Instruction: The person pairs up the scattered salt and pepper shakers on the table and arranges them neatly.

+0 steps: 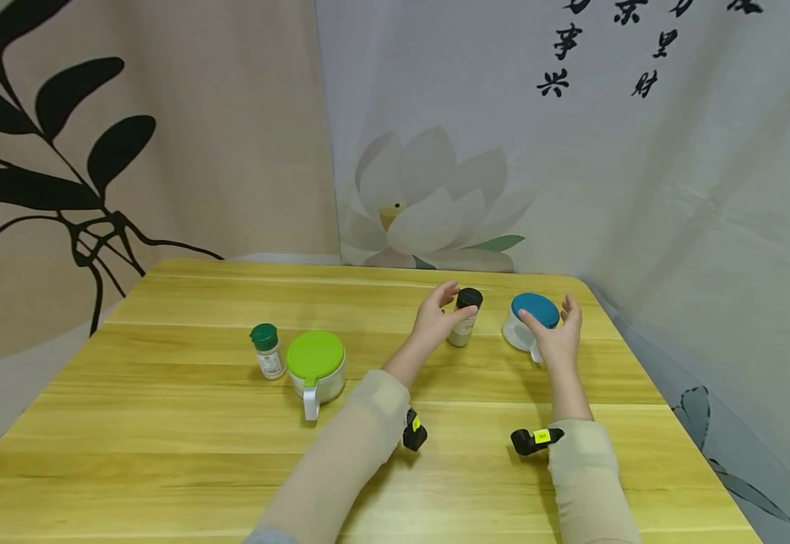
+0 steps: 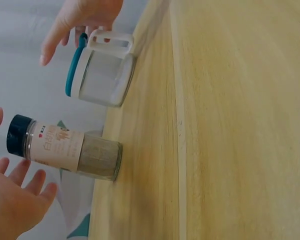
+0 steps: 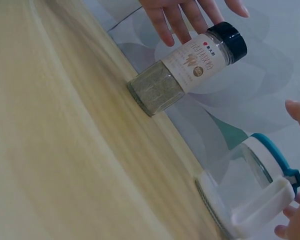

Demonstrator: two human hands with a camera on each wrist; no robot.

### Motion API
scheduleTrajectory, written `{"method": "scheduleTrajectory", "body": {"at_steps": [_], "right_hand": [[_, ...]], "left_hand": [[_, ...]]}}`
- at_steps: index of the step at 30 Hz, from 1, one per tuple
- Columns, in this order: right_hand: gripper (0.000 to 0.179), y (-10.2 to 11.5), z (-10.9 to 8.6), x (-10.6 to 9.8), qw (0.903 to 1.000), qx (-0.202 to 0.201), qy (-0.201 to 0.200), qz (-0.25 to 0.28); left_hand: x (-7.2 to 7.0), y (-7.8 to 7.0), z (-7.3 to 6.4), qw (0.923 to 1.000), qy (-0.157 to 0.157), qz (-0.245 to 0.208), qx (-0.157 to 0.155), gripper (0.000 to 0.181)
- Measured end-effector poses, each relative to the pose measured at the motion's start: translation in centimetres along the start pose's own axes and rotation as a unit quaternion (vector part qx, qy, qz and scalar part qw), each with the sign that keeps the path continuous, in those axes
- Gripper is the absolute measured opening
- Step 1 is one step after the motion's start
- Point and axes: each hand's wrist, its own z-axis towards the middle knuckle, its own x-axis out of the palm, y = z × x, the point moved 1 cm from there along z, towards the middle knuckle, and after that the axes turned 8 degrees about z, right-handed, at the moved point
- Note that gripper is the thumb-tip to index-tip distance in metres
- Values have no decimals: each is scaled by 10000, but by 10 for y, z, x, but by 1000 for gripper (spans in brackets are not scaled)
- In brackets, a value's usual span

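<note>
While a green-lidded jar [image 1: 316,357] stands on the left of the table [image 1: 164,453], a green-capped bottle [image 1: 270,359] sits just beside it, to its left. Beyond them, the left hand [image 1: 432,321], loosely spread and gripping nothing, flanks an upright black-capped bottle [image 1: 461,331]; contact cannot be told. On the far right, the right hand [image 1: 558,340], likewise spread and empty, curves beside an upright blue-lidded jar [image 1: 531,304].
</note>
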Motion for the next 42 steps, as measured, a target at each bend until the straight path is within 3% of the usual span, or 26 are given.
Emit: {"method": "scheduleTrajectory", "body": {"at_steps": [17,34,42], "right_hand": [[102,-18,2,6,9999,105,-7,-102],[102,-28,3,8,9987,414,-182,244],[101,-30,3,8,9987,373,-179,295]], "left_hand": [[8,2,3,9995,-91,34,-291,64],[16,-1,1,9994,-127,-12,-328,57],[18,-1,3,9993,-234,41,-281,53]]}}
